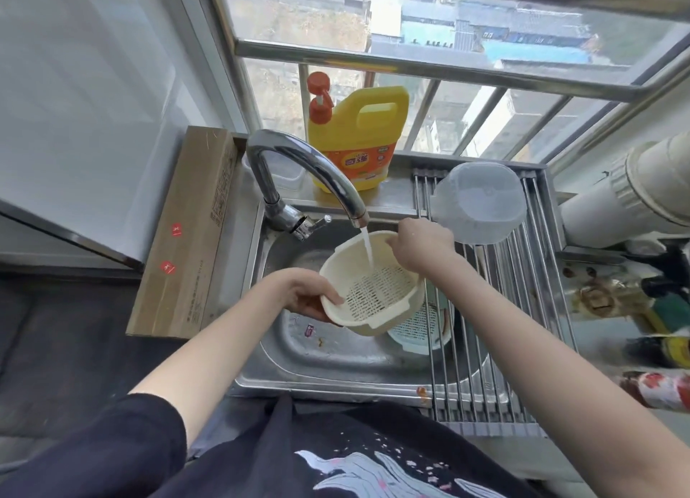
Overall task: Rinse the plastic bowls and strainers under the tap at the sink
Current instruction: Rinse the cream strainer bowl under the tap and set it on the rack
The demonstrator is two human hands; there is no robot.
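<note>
Cream strainer (373, 284) sits tipped up over the sink (298, 363), right under the tap (310, 176), and water runs down into it onto the holes in its bottom. The left hand (306, 292) holds the near left rim, with the thumb inside the strainer and the other fingers curled under it. The left arm reaches in from the lower left with a dark sleeve pushed up by the elbow. The right hand (420, 242) is at the far right rim, with the wrist bent and the fingers curled down on the edge, gripping it. The right arm is bare and comes in from the lower right, over the metal rack (496, 352) that lies across the right side of the sink. A pale blue-green strainer (418, 329) lies down in the sink, partly under the cream one and partly under the rack bars. A clear plastic bowl (478, 202) rests upside down on the far end of the rack, just beside the right hand. A yellow soap bottle (358, 139) with an orange pump stands behind the tap by the window.
</note>
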